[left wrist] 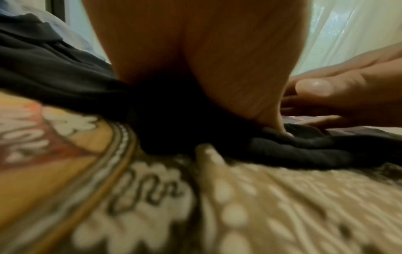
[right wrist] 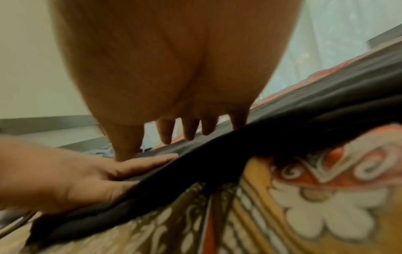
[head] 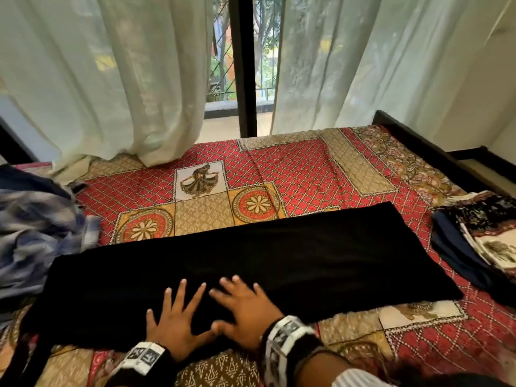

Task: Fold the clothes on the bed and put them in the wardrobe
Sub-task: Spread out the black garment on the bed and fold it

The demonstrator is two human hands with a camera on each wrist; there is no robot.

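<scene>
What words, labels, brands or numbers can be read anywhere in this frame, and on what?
None can be read.
The wristbands carry black-and-white block markers, not letters.
The bedsheet shows only patterns and a dancer figure.
The black garment under both hands shows no label.
The folded pile shows prints only.

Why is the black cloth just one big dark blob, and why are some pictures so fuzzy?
Head view: bright window light behind the curtains leaves the black cloth featureless, and the right hand is slightly smeared. Left wrist view: the bedsheet is heavily blurred. Right wrist view: dim, soft, with tilted, curved lines.
</scene>
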